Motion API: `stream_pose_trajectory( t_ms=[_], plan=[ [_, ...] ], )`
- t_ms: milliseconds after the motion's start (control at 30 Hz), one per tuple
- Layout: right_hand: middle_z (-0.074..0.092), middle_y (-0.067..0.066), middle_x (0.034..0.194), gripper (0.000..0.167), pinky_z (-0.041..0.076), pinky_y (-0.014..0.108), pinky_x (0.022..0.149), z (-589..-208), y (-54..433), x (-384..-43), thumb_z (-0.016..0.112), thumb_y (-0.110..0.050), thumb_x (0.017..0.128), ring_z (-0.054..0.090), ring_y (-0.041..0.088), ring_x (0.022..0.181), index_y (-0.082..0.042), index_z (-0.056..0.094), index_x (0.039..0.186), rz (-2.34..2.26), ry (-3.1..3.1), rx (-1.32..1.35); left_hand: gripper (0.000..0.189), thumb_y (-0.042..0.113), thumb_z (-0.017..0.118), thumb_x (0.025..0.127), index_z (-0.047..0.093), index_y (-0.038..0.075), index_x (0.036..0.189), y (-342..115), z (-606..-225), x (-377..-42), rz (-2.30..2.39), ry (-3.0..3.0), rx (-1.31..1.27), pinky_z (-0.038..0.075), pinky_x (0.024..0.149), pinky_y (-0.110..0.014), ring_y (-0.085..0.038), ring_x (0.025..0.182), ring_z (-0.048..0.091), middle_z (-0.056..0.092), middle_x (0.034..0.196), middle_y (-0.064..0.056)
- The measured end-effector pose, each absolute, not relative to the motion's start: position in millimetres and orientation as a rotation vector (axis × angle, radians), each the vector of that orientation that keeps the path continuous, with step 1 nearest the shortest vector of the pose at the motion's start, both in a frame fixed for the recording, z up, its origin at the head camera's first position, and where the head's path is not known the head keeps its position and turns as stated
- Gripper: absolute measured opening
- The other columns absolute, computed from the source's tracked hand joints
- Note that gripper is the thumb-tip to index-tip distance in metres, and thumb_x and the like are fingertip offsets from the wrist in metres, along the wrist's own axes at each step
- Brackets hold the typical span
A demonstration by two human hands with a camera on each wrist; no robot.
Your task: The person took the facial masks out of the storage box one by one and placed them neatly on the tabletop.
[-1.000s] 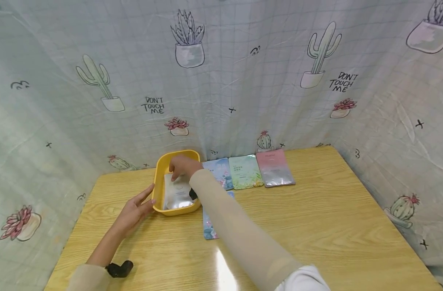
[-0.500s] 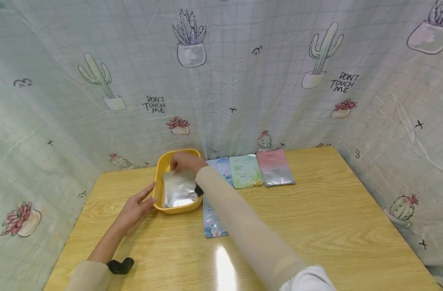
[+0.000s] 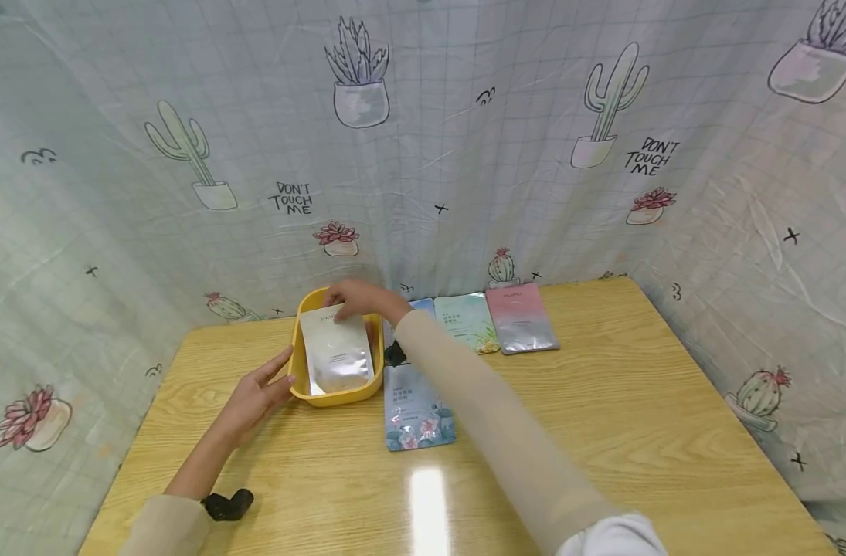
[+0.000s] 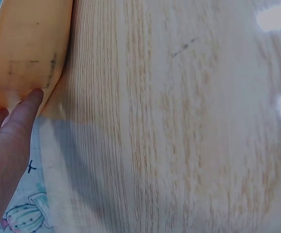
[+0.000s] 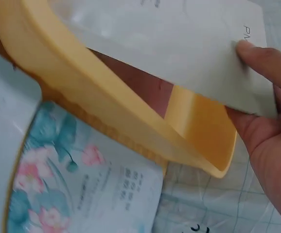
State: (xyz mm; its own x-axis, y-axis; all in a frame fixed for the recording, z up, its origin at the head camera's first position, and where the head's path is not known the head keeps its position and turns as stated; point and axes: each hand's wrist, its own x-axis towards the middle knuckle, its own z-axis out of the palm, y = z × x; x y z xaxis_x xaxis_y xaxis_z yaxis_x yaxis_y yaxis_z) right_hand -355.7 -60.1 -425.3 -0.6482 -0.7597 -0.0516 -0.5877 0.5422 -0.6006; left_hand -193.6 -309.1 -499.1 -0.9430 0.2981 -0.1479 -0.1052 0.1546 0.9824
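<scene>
My right hand [image 3: 356,298] pinches the top edge of a white-and-silver face mask packet [image 3: 339,347]. Its lower end is still inside the yellow plastic basket [image 3: 339,399], while its upper end tilts up over the far rim. In the right wrist view, the thumb and fingers lie on opposite faces of the packet [image 5: 189,53]. Below it, something pinkish [image 5: 140,80] shows in the basket, mostly hidden. My left hand [image 3: 252,401] rests against the basket's left side with its fingers extended; the left wrist view shows fingertips on the outer wall [image 4: 31,48].
Right of the basket lie two blue flowered packets, one nearer [image 3: 419,409] and one behind [image 3: 423,309], partly under my right arm. A green packet [image 3: 464,320] and a pink-and-silver packet [image 3: 523,318] continue the back row. A patterned curtain [image 3: 436,154] hangs behind the wooden table [image 3: 603,417].
My right hand has taken hold of the white packet and raised its top end from the basket floor to above the rim. The left hand stays at the basket's side.
</scene>
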Motion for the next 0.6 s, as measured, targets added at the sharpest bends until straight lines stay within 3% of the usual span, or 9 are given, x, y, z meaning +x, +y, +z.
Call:
stream_pose_trajectory(
  t_ms=[133,233,433,533,600],
  plan=[
    [0.072,0.006,0.111,0.022,0.053,0.02,0.081,-428,-51,-346,0.074,-0.014,0.096,0.064,0.015,0.097,-0.005,0.074,0.115,-1.104,2.418,-0.963,0.073,0.018,0.055,0.107,0.01,0.012,0.165,-307,-499,-194,1.854,2.125,0.182,0.049,0.1,-0.021,-0.01,0.135,0.047,-0.005,0.171,-0.012],
    [0.072,0.003,0.111,0.021,0.058,0.024,0.079,-431,-45,-336,0.071,-0.018,0.098,0.065,0.015,0.094,-0.008,0.076,0.116,-1.3,2.305,-0.857,0.073,0.018,0.055,0.107,0.01,0.011,0.164,-307,-500,-194,1.859,2.119,0.192,0.05,0.1,-0.022,-0.008,0.135,0.048,-0.006,0.17,-0.012],
    [0.065,0.001,0.127,0.03,0.059,0.051,0.089,-430,-33,-321,0.061,-0.014,0.104,0.066,0.021,0.107,-0.015,0.07,0.132,-1.527,1.976,-0.621,0.073,0.018,0.054,0.108,0.009,0.01,0.164,-307,-501,-193,1.861,2.125,0.214,0.051,0.099,-0.023,-0.012,0.137,0.045,-0.006,0.17,-0.013],
    [0.064,0.002,0.123,0.034,0.056,0.053,0.094,-431,-29,-316,0.057,-0.004,0.104,0.067,0.021,0.104,-0.011,0.065,0.136,-1.591,1.89,-0.588,0.074,0.019,0.055,0.107,0.009,0.01,0.164,-307,-501,-193,1.864,2.122,0.213,0.051,0.099,-0.023,-0.006,0.133,0.049,-0.006,0.17,-0.013],
    [0.065,0.005,0.11,0.027,0.055,0.05,0.094,-434,-27,-312,0.058,0.0,0.102,0.066,0.019,0.093,-0.004,0.065,0.129,-1.646,1.869,-0.572,0.075,0.02,0.056,0.107,0.01,0.01,0.164,-308,-501,-193,1.867,2.122,0.21,0.051,0.099,-0.023,-0.001,0.128,0.052,-0.005,0.171,-0.013]
  ],
)
